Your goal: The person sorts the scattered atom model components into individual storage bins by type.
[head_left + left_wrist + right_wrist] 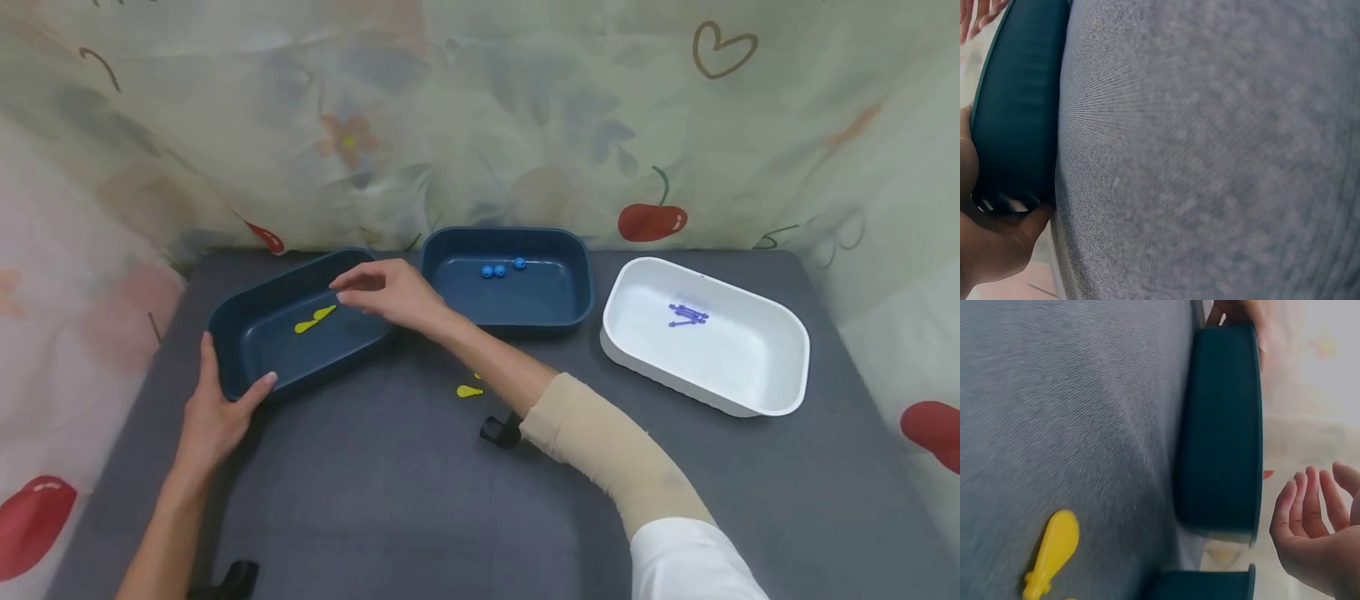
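Observation:
At the left, a dark blue plastic bin (262, 354) stands slanted, and my left hand (213, 421) grips its near left corner, thumb at the near rim. Two small yellow bulb-shaped pieces (305, 327) lie inside that bin. Over the bin's right end hovers my right hand (392, 292), fingers loosely bent and nothing visible between them; the right wrist view shows this hand (1316, 537) beyond the bin wall (1219, 431). On the table, below the right forearm, lies another yellow piece (469, 391), with a second one mostly hidden by the arm.
A second dark blue bin (555, 304) at the back middle holds several blue beads (499, 271). To the right, a white bin (738, 362) contains several purple stick-like pieces (687, 315). Black parts (495, 432) show by the right forearm. Patterned cloth (525, 125) hangs behind the grey table (390, 500).

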The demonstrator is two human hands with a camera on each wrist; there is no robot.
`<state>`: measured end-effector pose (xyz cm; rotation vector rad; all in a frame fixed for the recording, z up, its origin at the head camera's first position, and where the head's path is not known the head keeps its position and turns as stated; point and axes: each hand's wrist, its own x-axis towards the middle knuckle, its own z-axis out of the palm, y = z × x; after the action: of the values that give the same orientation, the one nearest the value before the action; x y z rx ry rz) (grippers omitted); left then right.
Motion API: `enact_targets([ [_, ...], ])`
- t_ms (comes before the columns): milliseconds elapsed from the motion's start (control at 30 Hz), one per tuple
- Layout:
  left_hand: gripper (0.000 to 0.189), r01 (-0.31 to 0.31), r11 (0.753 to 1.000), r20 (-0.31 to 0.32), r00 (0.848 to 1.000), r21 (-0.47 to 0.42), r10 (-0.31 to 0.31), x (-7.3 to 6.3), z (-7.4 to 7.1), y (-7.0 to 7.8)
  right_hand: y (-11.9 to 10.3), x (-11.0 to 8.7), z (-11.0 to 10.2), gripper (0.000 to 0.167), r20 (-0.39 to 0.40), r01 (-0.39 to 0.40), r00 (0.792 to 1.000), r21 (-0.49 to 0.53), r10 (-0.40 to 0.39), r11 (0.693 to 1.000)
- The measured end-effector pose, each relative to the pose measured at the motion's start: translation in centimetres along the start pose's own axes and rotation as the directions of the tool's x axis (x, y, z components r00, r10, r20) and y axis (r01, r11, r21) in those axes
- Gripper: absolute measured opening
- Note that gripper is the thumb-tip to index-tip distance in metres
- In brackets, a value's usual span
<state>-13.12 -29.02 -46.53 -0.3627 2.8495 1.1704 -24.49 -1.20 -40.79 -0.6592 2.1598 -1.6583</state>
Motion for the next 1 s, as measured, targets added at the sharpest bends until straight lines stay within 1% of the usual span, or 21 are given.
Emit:
enact_targets([
  [200, 0.104, -0.011, 1.000, -0.007, 1.000, -0.019, 0.011, 0.1, 0.2, 0.2, 0.0, -2.2, -1.4, 0.022, -0.017, 0.033, 0.999, -0.005, -0.033, 0.999],
  [333, 0.103, -0.008, 0.999, -0.008, 1.000, -0.038, 0.007, 0.2, 0.2, 0.2, -0.3, -3.7, -2.2, 0.024, 0.001, 0.006, 1.000, -0.012, -0.006, 1.000],
  [433, 0.103, -0.004, 0.999, -0.005, 1.000, -0.040, 0.004, 0.0, 0.1, 0.2, -0.4, -4.7, -2.7, 0.026, 0.024, 0.001, 1.000, -0.018, 0.000, 1.000],
  [600, 0.104, 0.009, 0.999, -0.003, 1.000, -0.036, -0.009, -0.2, 0.0, -0.2, -0.3, -6.5, -3.3, 0.025, 0.047, 0.038, 0.998, -0.033, -0.036, 0.999],
  [800, 0.106, 0.009, 1.000, -0.002, 1.000, -0.028, -0.009, -0.2, -0.1, -0.4, 0.1, -8.4, -4.0, 0.024, 0.029, 0.060, 0.998, -0.057, -0.059, 0.997],
  [1000, 0.106, -0.010, 0.999, 0.007, 1.000, -0.040, 0.010, 0.0, 0.1, -0.3, 1.0, -10.6, -4.5, 0.022, -0.009, 0.030, 1.000, -0.055, -0.030, 0.998],
])
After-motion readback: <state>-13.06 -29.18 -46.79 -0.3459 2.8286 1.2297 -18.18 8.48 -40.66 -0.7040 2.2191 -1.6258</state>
